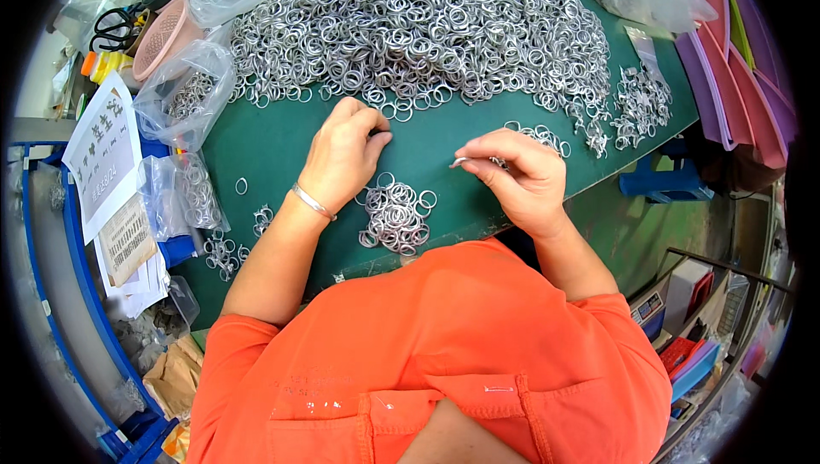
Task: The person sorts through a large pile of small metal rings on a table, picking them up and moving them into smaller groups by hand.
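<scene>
My right hand (525, 178) pinches a small silver metal ring (459, 162) between thumb and forefinger, above the green tabletop. A few more rings (540, 134) lie just beyond its knuckles. My left hand (346, 146), with a silver bangle (313, 202) at the wrist, rests closed at the front edge of a large heap of silver rings (418, 24). Its fingers are curled under, so whatever they hold is hidden. On the table between my forearms sits a small pile of rings (395, 216).
Smaller ring clusters lie by my left forearm (224, 256) and at the right table edge (641, 105). Clear plastic bags (192, 93), a pink basket (166, 39), scissors (115, 30) and printed sheets (104, 157) line the left. Pink and purple folders (739, 80) stand right, above a blue stool (662, 180).
</scene>
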`<state>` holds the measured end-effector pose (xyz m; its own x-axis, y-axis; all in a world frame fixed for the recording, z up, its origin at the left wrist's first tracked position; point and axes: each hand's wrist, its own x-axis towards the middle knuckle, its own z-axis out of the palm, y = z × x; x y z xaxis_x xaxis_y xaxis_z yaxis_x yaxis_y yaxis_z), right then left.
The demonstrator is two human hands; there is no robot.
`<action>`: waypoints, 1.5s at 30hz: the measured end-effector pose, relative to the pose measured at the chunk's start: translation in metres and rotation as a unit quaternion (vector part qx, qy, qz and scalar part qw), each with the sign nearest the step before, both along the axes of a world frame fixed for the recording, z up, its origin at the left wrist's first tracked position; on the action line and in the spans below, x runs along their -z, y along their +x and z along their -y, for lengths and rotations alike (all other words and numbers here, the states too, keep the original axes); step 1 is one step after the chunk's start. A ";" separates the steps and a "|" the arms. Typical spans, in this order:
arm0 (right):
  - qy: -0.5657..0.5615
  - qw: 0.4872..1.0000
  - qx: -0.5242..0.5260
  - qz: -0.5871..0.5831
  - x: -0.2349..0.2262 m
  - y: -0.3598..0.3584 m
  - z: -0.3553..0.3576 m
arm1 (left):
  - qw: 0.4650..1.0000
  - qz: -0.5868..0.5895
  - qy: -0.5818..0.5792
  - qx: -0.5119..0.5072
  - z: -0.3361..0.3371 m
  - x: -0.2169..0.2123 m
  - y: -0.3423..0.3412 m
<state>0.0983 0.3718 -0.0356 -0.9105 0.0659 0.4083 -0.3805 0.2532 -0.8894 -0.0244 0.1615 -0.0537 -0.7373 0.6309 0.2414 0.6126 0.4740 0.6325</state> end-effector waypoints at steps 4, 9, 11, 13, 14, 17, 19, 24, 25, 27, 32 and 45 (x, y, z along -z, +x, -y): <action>0.042 0.999 -0.006 0.034 0.004 -0.003 0.012 | 0.990 0.072 0.119 0.033 -0.004 -0.020 0.019; 0.087 0.985 -0.114 0.099 0.013 0.001 0.038 | 0.989 0.038 0.117 -0.081 0.011 -0.022 0.012; 0.085 0.981 -0.141 0.098 0.011 -0.001 0.042 | 0.990 -0.024 0.076 -0.114 0.022 -0.015 -0.001; 0.094 0.984 -0.122 0.090 0.013 -0.006 0.040 | 0.992 -0.016 0.070 -0.101 0.026 -0.012 -0.005; 0.105 0.987 -0.104 0.067 0.012 -0.011 0.038 | 0.996 0.014 0.025 -0.083 0.026 -0.012 -0.003; 0.108 0.987 -0.065 0.097 0.012 -0.016 0.038 | 0.992 0.038 -0.098 -0.062 0.026 -0.009 0.005; 0.110 0.987 -0.061 0.096 0.013 -0.018 0.038 | 0.993 0.021 -0.109 -0.050 0.028 -0.006 0.008; 0.046 0.990 -0.043 0.129 0.020 -0.027 0.047 | 0.996 0.053 0.074 -0.002 0.010 -0.012 0.024; 0.028 0.989 -0.033 0.141 0.022 -0.029 0.049 | 0.995 0.026 0.098 0.004 0.006 -0.010 0.025; -0.003 0.987 -0.015 0.162 0.022 -0.033 0.051 | 0.997 -0.019 0.071 -0.021 0.004 -0.010 0.017; 0.091 0.993 0.041 0.057 0.029 -0.035 0.049 | 0.998 -0.023 -0.026 -0.061 -0.002 0.008 -0.008; 0.082 0.996 0.034 -0.032 0.032 -0.032 0.049 | 0.959 -0.039 -0.252 -0.126 0.093 -0.033 -0.033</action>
